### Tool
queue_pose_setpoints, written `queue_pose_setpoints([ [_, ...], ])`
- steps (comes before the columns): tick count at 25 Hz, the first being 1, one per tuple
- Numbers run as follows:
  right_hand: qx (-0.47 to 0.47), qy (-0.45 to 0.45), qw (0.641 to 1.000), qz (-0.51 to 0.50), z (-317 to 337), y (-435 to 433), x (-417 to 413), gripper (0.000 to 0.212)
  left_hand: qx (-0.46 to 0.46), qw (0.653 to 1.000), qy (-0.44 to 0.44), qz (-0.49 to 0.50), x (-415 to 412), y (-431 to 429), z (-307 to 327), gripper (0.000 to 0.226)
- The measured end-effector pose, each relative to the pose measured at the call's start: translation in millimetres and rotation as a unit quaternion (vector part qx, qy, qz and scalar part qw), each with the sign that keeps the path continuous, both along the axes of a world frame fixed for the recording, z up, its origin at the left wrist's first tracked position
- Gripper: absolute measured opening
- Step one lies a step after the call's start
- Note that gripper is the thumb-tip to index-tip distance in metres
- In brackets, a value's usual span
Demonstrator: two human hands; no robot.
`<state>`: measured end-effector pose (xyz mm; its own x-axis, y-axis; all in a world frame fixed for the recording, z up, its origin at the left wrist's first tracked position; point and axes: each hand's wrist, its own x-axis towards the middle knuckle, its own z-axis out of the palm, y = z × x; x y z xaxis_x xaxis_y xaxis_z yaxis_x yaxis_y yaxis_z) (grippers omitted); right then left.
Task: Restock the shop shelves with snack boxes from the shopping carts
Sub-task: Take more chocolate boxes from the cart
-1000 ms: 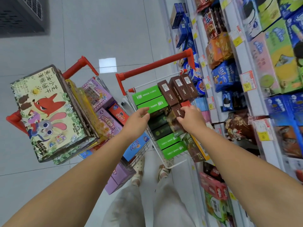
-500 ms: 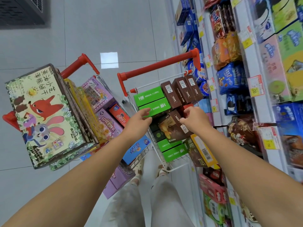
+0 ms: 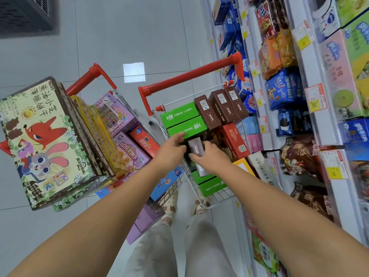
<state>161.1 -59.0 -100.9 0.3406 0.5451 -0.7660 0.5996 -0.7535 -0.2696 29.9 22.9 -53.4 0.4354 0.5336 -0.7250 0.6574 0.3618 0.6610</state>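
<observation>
Both hands are down in the right shopping cart (image 3: 189, 75), which has a red handle and holds green boxes (image 3: 183, 121), brown boxes (image 3: 217, 108) and a red box (image 3: 232, 139). My right hand (image 3: 209, 156) grips a brown snack box (image 3: 196, 147) standing on end above the pile. My left hand (image 3: 171, 148) touches the box's left side, fingers resting by the green boxes. The shop shelves (image 3: 299, 96) with snack packs run along the right.
A second cart (image 3: 93, 73) on the left carries a large cartoon biscuit box (image 3: 40, 136) and purple boxes (image 3: 131, 152). More green boxes (image 3: 209, 182) lie at the right cart's near end. Grey tiled floor lies ahead; my legs stand between the carts.
The brown box has turned from lying flat to standing on end between my hands. My right hand has shifted down and left around it.
</observation>
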Motion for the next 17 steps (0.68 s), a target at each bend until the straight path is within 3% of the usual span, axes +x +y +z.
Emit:
queue_pose_setpoints([
  [2, -0.024, 0.003, 1.0, 0.003, -2.2, -5.9, -4.4, 0.088, -0.008, 1.0, 0.002, 0.006, -1.5, 0.5, -2.5, 0.051],
  [5, 0.014, -0.007, 1.0, -0.016, 9.3, -9.2, 9.7, 0.052, -0.018, 1.0, -0.006, 0.003, -6.3, 2.5, 3.1, 0.053],
  [7, 0.056, 0.095, 0.99, -0.09, 32.9, -8.8, 31.2, 0.041, -0.025, 0.999, -0.019, -0.027, -10.2, 5.9, 9.2, 0.057],
  [10, 0.109, 0.251, 0.947, -0.169, 82.4, -8.1, 58.9, 0.033, -0.051, 0.993, -0.052, -0.089, -10.2, 11.4, 23.1, 0.067],
  [13, 0.114, 0.315, 0.927, -0.17, 106.0, -3.5, 68.7, 0.026, -0.084, 0.989, -0.075, -0.095, -7.5, 16.1, 28.9, 0.056],
  [15, 0.118, 0.329, 0.915, -0.203, 102.2, 1.9, 70.0, 0.019, -0.093, 0.989, -0.064, -0.096, -9.4, 19.3, 28.5, 0.041],
  [17, 0.151, 0.254, 0.915, -0.273, 83.3, 7.9, 73.2, 0.035, -0.074, 0.993, -0.045, -0.082, -16.3, 18.0, 25.7, 0.037],
])
